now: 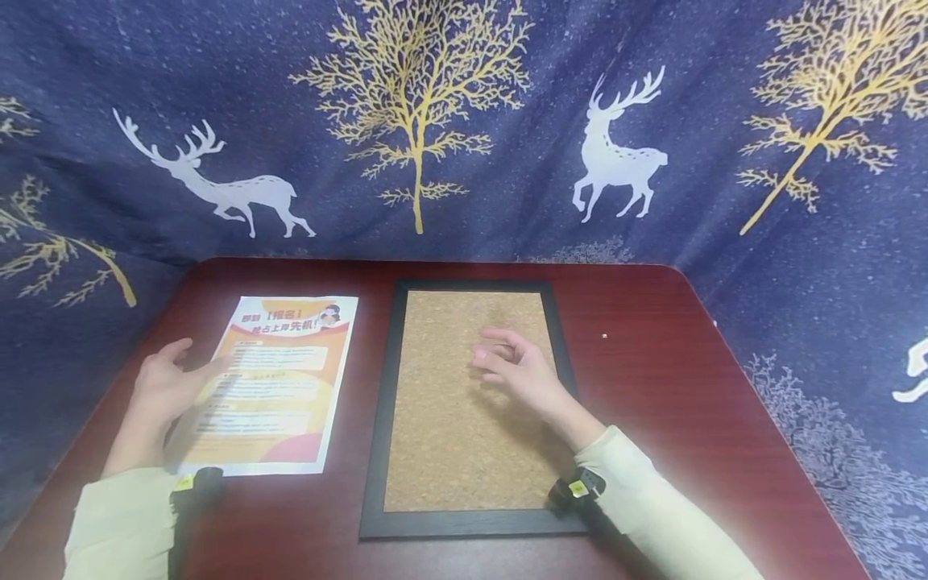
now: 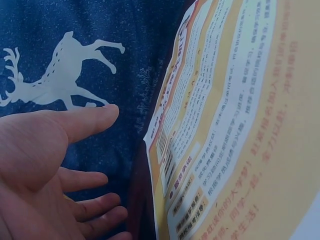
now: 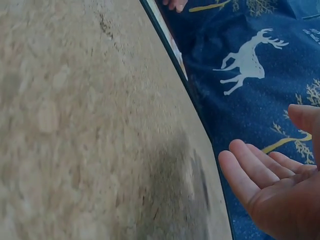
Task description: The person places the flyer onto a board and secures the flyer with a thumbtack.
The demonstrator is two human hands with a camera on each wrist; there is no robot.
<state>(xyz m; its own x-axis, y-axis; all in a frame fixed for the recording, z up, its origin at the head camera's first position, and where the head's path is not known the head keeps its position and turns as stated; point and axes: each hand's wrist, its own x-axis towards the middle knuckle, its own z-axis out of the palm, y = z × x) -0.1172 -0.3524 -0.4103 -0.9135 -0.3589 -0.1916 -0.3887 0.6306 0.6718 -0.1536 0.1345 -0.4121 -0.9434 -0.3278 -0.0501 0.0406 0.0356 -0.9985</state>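
The left hand [image 1: 163, 383] has its grip spread, thumb apart from the fingers, over the left edge of a rectangular paper sheet printed in orange, yellow and white [image 1: 279, 387]. The right hand [image 1: 525, 374] hangs above the right part of a rectangular tan cork board with a black frame [image 1: 442, 411]; its grip is spread too, the fingers gently bent, and its shadow falls on the cork. Sheet and board lie flat on the dark red counter [image 1: 674, 419], apart, the sheet left of the board. Pale sleeves [image 1: 660, 507] cover both forearms. A tiny pale speck [image 1: 604, 336] sits right of the board. Behind hangs a dark blue cloth with white deer and golden trees [image 1: 500, 177].
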